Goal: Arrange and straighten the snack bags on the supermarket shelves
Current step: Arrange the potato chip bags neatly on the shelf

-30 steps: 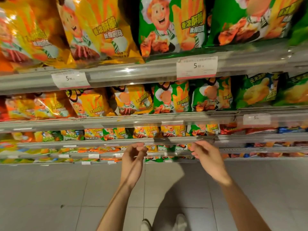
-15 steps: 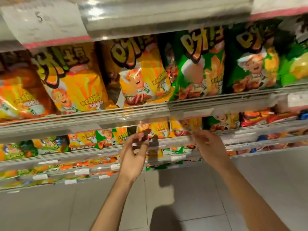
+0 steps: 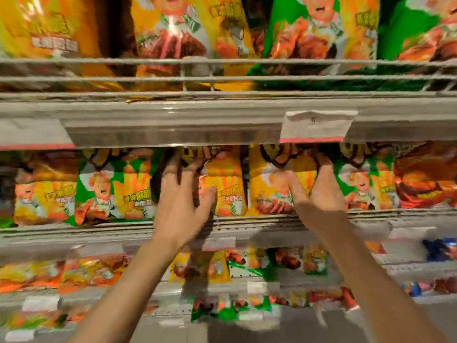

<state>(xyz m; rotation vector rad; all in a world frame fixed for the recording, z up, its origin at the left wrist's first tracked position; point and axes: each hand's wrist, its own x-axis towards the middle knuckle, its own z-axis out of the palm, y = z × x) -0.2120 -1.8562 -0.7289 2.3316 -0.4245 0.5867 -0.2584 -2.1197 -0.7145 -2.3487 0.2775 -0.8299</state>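
Both hands have been raised from the low rail, where they hovered a second ago, up to the middle shelf, and the view has been brought in much closer. The left hand (image 3: 183, 199) is laid with straight, spread fingers against a yellow bag (image 3: 226, 191), thumb on its face, fingertips lost in shadow under the shelf edge (image 3: 173, 125) above; its grip is apart, pressing rather than clamped. The right hand (image 3: 319, 191) is placed on the next yellow bag (image 3: 269, 189), thumb across the front and fingers reaching behind the right edge, so that bag appears to be held, though motion blur leaves the curl of the fingers unclear. The task is judged to be in its early or middle part: these two bags are being squared up, while the green bag (image 3: 103, 191) to the left leans and overlaps its neighbour, and the lower rows look jumbled and are yet to be handled. Bags are carried on wire-fronted shelves with a front rail (image 3: 371, 214) and a price tag (image 3: 316, 125) clipped on. Grey floor (image 3: 247, 335) is seen below the lowest shelf.
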